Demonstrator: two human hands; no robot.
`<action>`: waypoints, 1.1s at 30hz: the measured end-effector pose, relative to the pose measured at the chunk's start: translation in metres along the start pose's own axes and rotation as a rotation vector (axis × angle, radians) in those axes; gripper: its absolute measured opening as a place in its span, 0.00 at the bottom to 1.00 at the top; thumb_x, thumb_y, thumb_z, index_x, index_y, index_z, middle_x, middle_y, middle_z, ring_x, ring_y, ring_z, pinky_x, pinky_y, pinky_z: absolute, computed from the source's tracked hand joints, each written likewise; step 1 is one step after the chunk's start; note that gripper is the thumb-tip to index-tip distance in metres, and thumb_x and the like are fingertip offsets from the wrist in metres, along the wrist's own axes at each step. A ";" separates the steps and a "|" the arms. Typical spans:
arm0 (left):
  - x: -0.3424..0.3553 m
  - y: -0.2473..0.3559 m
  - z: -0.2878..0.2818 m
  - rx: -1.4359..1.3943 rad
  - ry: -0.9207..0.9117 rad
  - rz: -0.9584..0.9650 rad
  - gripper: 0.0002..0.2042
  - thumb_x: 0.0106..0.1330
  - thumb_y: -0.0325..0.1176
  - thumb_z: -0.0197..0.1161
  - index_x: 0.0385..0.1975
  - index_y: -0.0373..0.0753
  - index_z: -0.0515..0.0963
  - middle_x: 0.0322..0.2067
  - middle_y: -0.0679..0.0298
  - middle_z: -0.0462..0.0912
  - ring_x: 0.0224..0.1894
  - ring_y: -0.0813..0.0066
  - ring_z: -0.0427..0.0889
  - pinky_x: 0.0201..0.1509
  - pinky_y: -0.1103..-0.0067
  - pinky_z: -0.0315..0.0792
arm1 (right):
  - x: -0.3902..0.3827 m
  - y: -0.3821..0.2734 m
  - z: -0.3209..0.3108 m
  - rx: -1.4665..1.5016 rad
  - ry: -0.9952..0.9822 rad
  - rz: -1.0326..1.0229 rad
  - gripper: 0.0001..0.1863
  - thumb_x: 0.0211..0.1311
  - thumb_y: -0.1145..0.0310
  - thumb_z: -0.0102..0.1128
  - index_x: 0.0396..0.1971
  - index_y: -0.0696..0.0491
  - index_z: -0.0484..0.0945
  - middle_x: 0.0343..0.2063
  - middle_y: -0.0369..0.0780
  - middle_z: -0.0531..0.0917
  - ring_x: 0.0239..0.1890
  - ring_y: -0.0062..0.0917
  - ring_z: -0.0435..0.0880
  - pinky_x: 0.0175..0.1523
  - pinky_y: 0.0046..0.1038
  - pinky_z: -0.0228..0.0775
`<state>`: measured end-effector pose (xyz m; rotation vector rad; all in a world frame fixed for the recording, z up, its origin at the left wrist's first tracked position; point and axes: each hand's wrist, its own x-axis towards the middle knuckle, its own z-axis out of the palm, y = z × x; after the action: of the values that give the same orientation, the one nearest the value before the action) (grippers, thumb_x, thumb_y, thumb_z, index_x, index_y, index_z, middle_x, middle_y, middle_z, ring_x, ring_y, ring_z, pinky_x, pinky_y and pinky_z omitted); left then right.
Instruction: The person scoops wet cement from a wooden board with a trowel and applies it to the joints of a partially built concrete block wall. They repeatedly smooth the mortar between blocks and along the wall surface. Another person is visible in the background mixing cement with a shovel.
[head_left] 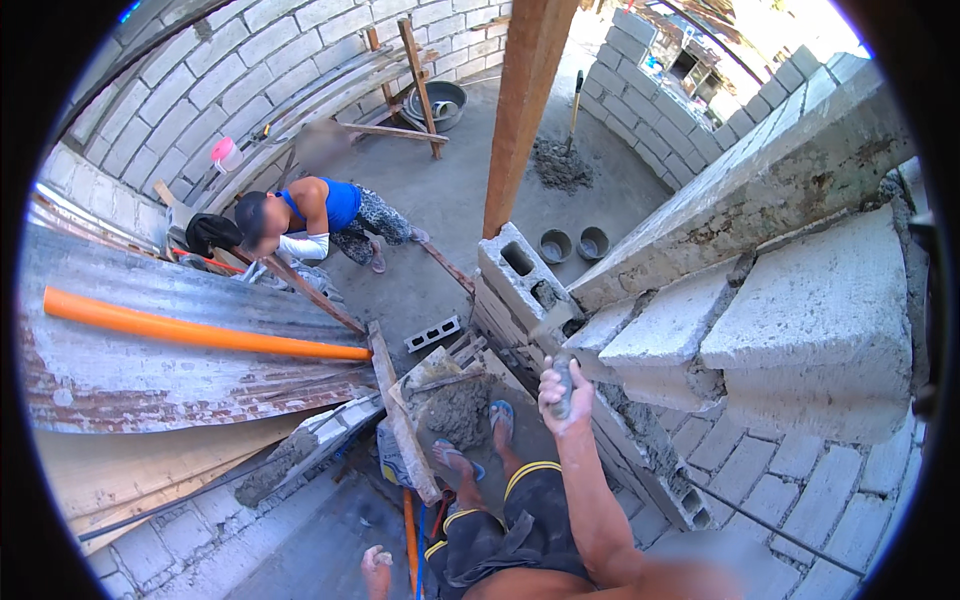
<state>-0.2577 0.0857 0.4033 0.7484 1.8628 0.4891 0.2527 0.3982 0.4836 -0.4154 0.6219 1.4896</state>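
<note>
**Supports: block wall and concrete floor**

A grey block wall (pixel 700 300) is carrying loose concrete blocks (pixel 800 320) along its top course, with one hollow block (pixel 520 270) sitting at its end. Below, the concrete floor (pixel 450 200) is bearing a mortar heap (pixel 560 165) with a shovel (pixel 575 105) standing in it, two small buckets (pixel 572 245), a single hollow block (pixel 432 333), and a metal basin (pixel 437 105) lying near the far wall. Rusty corrugated sheets (pixel 150 370) are supporting an orange pipe (pixel 200 330).

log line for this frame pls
right hand: grips trowel handle, blade at block wall top | left hand: not in view | mortar pile below by feet
</note>
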 end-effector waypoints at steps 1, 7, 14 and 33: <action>-0.001 -0.005 0.001 -0.002 0.005 0.013 0.15 0.57 0.23 0.55 0.46 0.33 0.73 0.30 0.61 0.81 0.27 0.77 0.80 0.29 0.82 0.73 | 0.010 -0.002 0.004 0.207 -0.121 0.037 0.16 0.64 0.63 0.54 0.45 0.59 0.67 0.24 0.37 0.72 0.18 0.19 0.71 0.23 0.23 0.69; -0.025 0.008 0.019 0.041 0.030 0.077 0.15 0.55 0.23 0.57 0.43 0.30 0.74 0.29 0.60 0.82 0.28 0.76 0.80 0.36 0.80 0.75 | 0.117 -0.009 0.018 1.312 -0.324 0.081 0.06 0.49 0.84 0.48 0.27 0.59 0.72 0.22 0.40 0.74 0.19 0.26 0.78 0.24 0.30 0.79; -0.039 0.018 0.036 -0.057 0.094 0.027 0.15 0.56 0.27 0.60 0.43 0.30 0.75 0.32 0.58 0.82 0.34 0.75 0.81 0.40 0.81 0.74 | 0.049 -0.002 0.055 1.109 -0.277 0.299 0.08 0.50 0.84 0.48 0.29 0.56 0.71 0.20 0.35 0.72 0.20 0.22 0.76 0.28 0.28 0.78; 0.084 -0.093 0.254 0.741 0.038 0.270 0.36 0.51 0.55 0.67 0.54 0.35 0.70 0.50 0.46 0.74 0.55 0.47 0.71 0.60 0.59 0.63 | 0.372 -0.017 -0.317 -2.029 0.484 -1.035 0.32 0.42 0.54 0.70 0.43 0.63 0.78 0.31 0.51 0.84 0.38 0.42 0.83 0.46 0.38 0.73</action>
<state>-0.0731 0.0752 0.1883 1.4994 1.9896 -0.0487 0.2188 0.4956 0.0059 -2.2178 -0.9575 0.4513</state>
